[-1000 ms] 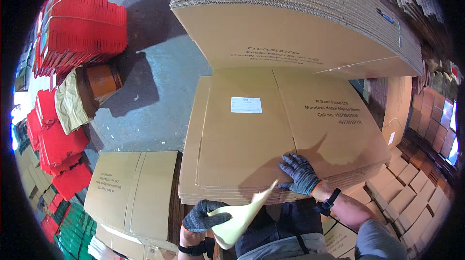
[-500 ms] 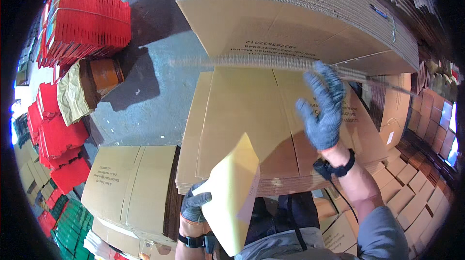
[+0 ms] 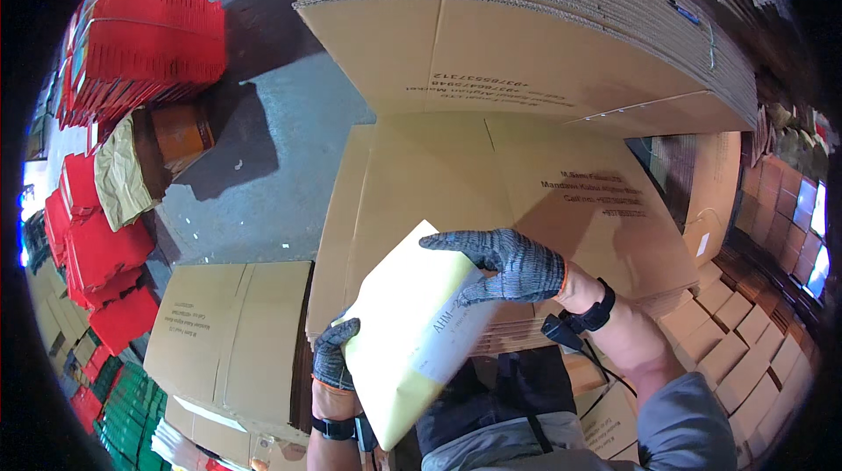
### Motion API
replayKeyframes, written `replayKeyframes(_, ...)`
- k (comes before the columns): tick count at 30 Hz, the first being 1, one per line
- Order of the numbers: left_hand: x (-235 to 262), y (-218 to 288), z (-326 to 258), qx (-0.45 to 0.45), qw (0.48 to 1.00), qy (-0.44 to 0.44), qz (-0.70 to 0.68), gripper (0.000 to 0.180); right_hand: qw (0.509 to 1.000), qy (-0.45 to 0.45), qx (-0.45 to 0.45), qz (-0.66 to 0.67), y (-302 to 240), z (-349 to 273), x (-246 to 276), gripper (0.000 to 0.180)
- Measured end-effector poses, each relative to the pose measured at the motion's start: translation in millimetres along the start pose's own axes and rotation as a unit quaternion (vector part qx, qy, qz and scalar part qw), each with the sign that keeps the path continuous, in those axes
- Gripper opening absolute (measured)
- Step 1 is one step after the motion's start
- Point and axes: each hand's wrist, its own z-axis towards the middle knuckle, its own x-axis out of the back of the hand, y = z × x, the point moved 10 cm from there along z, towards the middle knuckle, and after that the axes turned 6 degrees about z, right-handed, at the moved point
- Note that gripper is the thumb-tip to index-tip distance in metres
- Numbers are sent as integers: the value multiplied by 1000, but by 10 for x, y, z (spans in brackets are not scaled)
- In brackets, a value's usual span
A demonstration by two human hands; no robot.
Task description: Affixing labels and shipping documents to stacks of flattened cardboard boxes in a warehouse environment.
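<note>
I hold a pale yellow sheet (image 3: 405, 339) with a white label strip on it, tilted up in front of me. My left hand (image 3: 333, 353), in a dark grey glove, grips its lower left edge. My right hand (image 3: 502, 263), also gloved, lies over the sheet's upper right edge with fingers spread. Behind the sheet is a stack of flattened brown cardboard boxes (image 3: 526, 199) with printed text on the top one.
A taller pile of flat corrugated boxes (image 3: 561, 24) rises beyond. Another flat carton (image 3: 224, 331) lies to the left on the grey floor (image 3: 272, 146). Red packs (image 3: 140, 41) and an open brown box (image 3: 167, 142) stand left. Small cartons (image 3: 745, 322) fill the right.
My right hand came down from the raised position above the stack onto the yellow sheet. The sheet has swung up and is larger in view. The white label on the top carton is gone.
</note>
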Motion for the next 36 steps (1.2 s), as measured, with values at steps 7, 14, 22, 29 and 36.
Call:
replayKeyframes(7,188,-84,96,25,999,38,2,57,997,34,-70,-30,145,-92,174,37)
replayKeyframes(14,406,-160,214,40,999,35,5,56,993,62,-75,-67,176,-104,225,22)
replayKeyframes(22,596,-194,331,30,998,36,40,45,944,153,149,-251,-159,-224,212,12)
replayKeyframes(29,1124,-110,421,-51,977,170,116,19,898,51,241,-365,-575,-237,-38,23)
replayKeyframes(36,2357,183,-191,-330,643,376,580,27,872,484,70,23,742,261,1378,15)
